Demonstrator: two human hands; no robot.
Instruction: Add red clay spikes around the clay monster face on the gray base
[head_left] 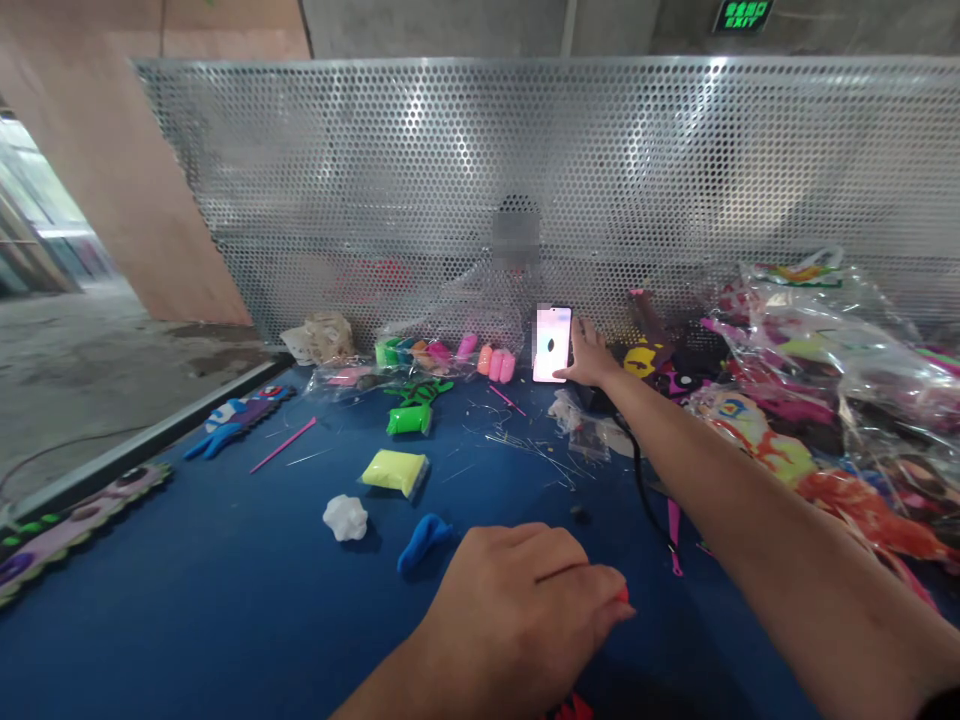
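Phone [553,343] is glowing pinky-white; right hand [590,356] is touching its side, grip unclear; left hand [521,600] is pinching red stuff [623,594].

The phone [552,345] stands upright, taller than wide, just left of the right hand's fingers [589,330], which lie along its right edge; one fingertip overlaps the lower right of the screen. Whether they grip it cannot be told. Its lit screen faces the wearer, pale pink to white with a small dark oval near the middle, inside a thin dark frame.

A bright red piece [623,594] is pinched at the tips of the left hand's fingers [601,584]; only a small rounded bit pokes out, its remaining shape hidden behind them.
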